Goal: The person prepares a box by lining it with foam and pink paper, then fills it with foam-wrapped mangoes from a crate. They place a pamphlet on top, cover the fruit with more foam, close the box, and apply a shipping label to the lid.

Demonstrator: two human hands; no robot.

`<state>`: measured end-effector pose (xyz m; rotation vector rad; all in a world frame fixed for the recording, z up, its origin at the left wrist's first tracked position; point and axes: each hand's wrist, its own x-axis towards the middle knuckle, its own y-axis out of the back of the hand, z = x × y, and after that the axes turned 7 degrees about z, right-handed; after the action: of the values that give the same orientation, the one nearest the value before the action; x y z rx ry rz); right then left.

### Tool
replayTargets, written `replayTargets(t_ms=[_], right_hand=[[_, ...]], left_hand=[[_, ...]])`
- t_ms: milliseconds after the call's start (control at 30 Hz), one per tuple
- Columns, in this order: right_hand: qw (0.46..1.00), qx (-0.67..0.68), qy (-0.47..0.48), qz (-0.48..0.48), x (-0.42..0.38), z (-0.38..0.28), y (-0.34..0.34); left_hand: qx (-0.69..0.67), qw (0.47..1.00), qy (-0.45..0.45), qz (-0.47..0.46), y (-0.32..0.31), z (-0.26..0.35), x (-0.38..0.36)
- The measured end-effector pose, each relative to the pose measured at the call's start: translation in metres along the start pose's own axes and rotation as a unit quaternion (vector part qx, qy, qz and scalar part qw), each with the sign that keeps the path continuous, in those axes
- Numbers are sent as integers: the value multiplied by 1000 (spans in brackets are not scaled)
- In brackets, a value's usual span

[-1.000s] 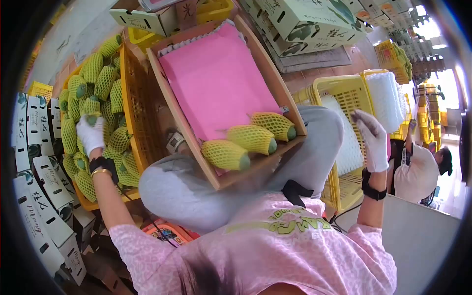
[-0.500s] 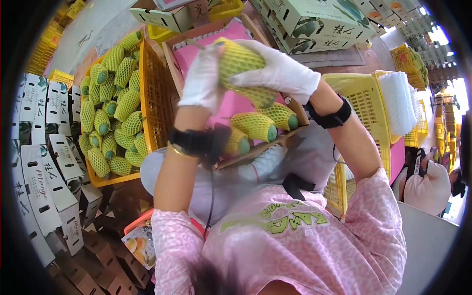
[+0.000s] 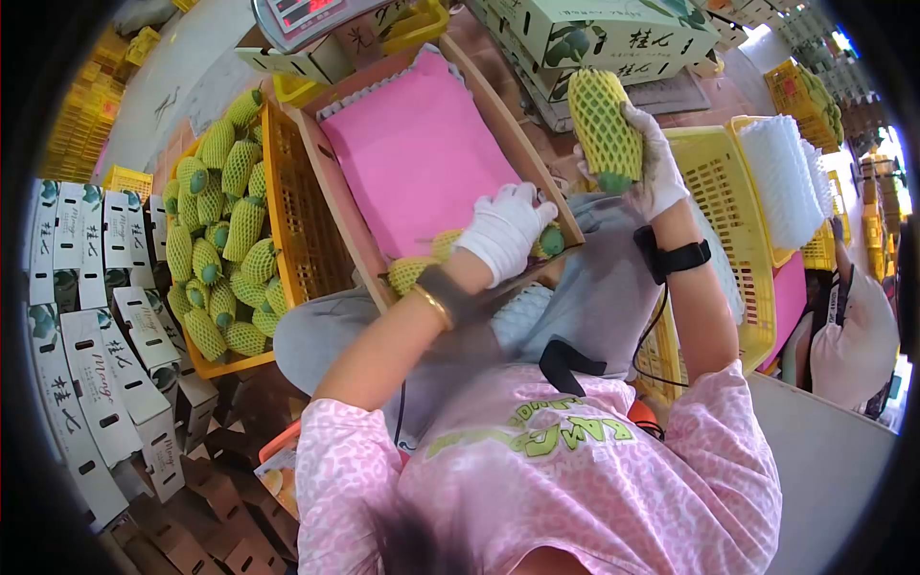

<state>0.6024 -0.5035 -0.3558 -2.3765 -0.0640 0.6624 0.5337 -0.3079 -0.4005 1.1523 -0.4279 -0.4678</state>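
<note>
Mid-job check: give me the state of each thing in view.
Carton: lidless, partly filled
Pink sheet: spread inside carton
Carton fruits: netted, lying at near end
Held fruit: netted, held clear of carton
Right grip: closed around held fruit
Left grip: over carton fruits, closure unclear
Orange crate: heaped with netted fruits
Scale: display lit red

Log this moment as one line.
left hand: over netted fruit in box | right hand: gripping another fruit, right of box | crate: more netted fruit

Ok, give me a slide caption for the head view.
Right hand holds a netted fruit beside the pink-lined box; left hand over the fruit inside.
</note>
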Motion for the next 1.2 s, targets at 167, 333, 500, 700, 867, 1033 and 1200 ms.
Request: replayTargets(t_ms=[167,333,500,700,867,1033,1200], right_hand=[[998,-42,-12,37,-8,0,5],[993,-100,-16,62,-7,6,-1],[986,-152,-39,53,0,10,5],[988,-129,-67,54,-2,18,-10],[987,-145,-43,63,-1,17,-8],[989,-118,-32,83,-5,12,-11],[991,-124,-32,49,-4,9,-6]], left_hand=[[39,998,36,-24,-36,8,10],[-86,995,53,-13,-15,-18,5],[-225,960,91,-142,29,-68,-26],[-120,991,11,-59,2,-48,-44],[-53,998,9,-45,-3,-35,-38],[26,997,40,-54,-11,-20,-36],[14,994,51,-91,-10,-32,-37]])
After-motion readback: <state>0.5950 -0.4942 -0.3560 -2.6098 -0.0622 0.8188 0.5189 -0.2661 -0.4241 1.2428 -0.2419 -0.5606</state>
